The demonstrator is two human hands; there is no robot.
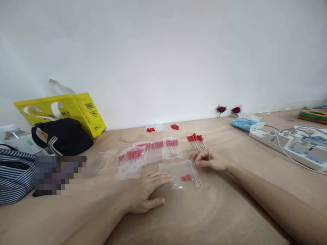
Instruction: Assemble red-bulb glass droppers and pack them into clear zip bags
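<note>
A clear zip bag (pixel 176 168) with a red edge strip lies flat on the wooden table (pixel 194 217); red-tipped droppers (pixel 187 177) are inside it. The fingertips of my left hand (pixel 148 191) rest at the bag's left side, fingers spread. At its upper right corner, my right hand (pixel 209 160) has curled fingers touching the edge; what they pinch, if anything, is hidden. Loose red-tipped droppers (pixel 197 141) lie just beyond my right hand. Several filled bags (pixel 135 162) overlap behind my left hand.
Two more bags with red pieces (pixel 150 129) lie by the wall. At left are a yellow bag (pixel 76 109), a black pouch (pixel 71 136) and striped cloth (pixel 15 177). Right: tissues (pixel 246 123), a power strip (pixel 293 149) with cables, and dark red flowers (pixel 222 109).
</note>
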